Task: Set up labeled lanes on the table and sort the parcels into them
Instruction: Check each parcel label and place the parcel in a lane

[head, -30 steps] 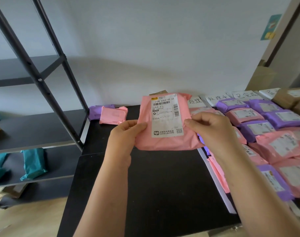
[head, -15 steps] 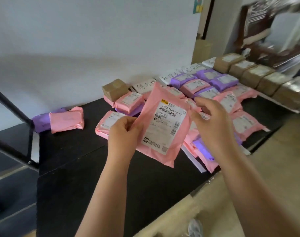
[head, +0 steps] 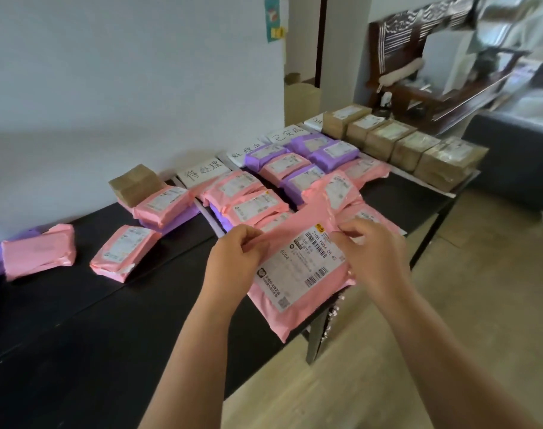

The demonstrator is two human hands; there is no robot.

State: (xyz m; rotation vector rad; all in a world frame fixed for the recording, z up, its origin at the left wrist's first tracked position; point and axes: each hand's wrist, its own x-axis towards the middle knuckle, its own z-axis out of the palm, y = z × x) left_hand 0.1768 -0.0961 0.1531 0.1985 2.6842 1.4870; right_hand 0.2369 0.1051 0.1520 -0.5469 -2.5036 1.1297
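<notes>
Ahead of me a plain white wall [head: 124, 72] runs behind the long black tabletop [head: 78, 351], and a small teal card [head: 272, 17] is stuck high up near the wall's corner. Past that corner I see a dark door frame [head: 321, 41]. To my right stands a dark carved wooden piece [head: 397, 35], blurred, with something low and dark grey [head: 518, 168] below it. The floor [head: 449, 274] is pale wood, softly lit.

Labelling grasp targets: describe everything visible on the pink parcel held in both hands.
The pink parcel is a flat, glossy plastic mailer, wrinkled, with a white shipping label facing up, printed with barcodes, a QR code and "E004". It is held tilted over the near edge of the black table, one corner past it above the floor. The left hand pinches its left edge; the right hand pinches the top right, at the label.
</notes>
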